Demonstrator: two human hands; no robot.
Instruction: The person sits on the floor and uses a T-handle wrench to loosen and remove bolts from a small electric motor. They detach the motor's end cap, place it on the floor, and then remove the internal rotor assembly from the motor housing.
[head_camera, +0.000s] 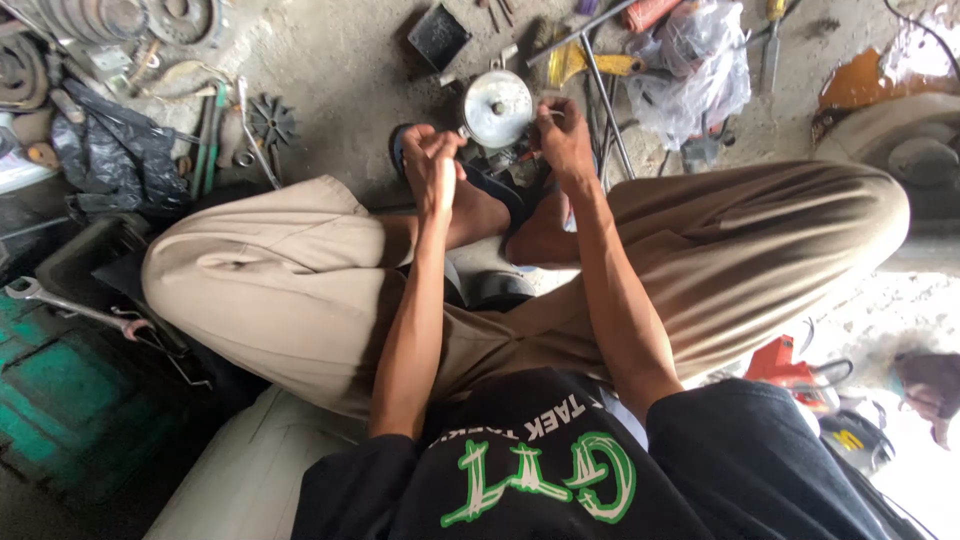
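Seated low with knees spread, I held a round, silvery metal disc part (497, 107) just above the concrete floor (340, 60), in front of my sandalled feet. My left hand (432, 160) was curled shut beside its lower left edge, though I could not tell whether it gripped the part, and my right hand (562, 135) was closed on its right rim. It looked rigid, fairly heavy and perhaps greasy, best held by the rim with both hands.
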